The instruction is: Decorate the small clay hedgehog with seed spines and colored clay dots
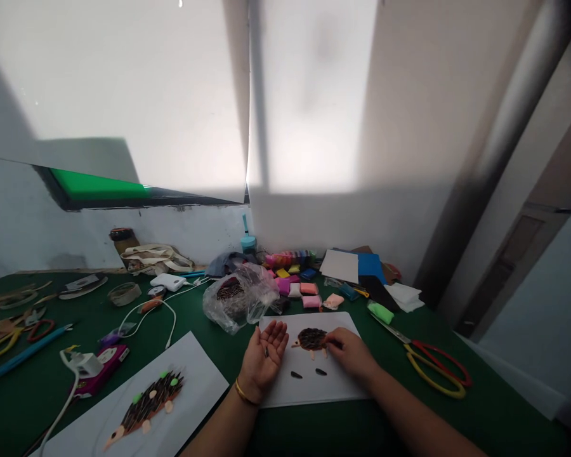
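My left hand (262,362) is turned palm up beside the white paper (285,393), fingers stretched out, with a small dark sunflower seed (266,351) lying on the palm. On that paper is a small hedgehog figure (311,339) with a body of dark seeds and pale snout and feet. My right hand (349,353) pinches at the hedgehog's right edge; whatever is between its fingertips is hidden. Two loose sunflower seeds, one on the left (296,375) and one on the right (320,371), lie below the figure.
A larger seed hedgehog on a sheet (195,362) lies at left. Behind the paper are a plastic bag of seeds (238,295) and several clay packs (309,289). Large scissors (438,368) lie at right. A white cable (174,317) crosses the green table at left.
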`<state>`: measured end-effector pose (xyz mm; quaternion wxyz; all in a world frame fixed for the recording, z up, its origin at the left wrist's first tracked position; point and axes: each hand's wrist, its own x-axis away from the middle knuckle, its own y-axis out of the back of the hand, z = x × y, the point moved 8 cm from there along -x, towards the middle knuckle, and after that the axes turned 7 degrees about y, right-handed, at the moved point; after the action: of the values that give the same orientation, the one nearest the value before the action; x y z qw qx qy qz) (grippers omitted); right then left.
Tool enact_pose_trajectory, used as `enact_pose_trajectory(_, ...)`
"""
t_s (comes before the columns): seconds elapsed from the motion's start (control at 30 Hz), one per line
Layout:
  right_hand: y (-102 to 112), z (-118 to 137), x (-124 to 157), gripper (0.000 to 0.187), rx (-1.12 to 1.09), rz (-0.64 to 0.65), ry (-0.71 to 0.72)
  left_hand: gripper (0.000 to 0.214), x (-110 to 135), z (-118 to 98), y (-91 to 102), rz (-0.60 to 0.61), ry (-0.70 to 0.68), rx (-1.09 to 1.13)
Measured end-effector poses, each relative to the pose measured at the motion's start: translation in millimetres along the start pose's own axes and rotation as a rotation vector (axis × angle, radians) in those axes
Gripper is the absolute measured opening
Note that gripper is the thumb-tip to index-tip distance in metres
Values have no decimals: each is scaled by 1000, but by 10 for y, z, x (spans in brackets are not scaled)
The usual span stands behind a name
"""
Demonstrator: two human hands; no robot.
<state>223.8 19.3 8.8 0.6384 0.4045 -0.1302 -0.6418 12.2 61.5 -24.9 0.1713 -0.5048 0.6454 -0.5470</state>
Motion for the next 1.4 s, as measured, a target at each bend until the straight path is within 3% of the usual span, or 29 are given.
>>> enact_pose_trajectory(0.63, -41, 112, -2, 19, 40, 33, 77, 35, 32, 47, -25, -20, 33, -9)
enact_pose_trajectory(0.87, -8, 46, 6, 16, 54, 12, -3, 33, 26, 58, -18, -15, 36, -11)
enact_pose_trajectory(1.17, 22, 77, 4, 19, 63, 4, 33, 35, 38, 65, -49, 11, 45, -6)
enact_pose_trajectory(1.27, 95, 213, 33, 22, 80, -74, 92, 36, 76, 118, -104, -24, 51, 10)
enact_pose_trajectory(1.4, 1, 744, 89, 25, 67, -77, 344, 40, 123, 382, -344, 46, 135, 6)
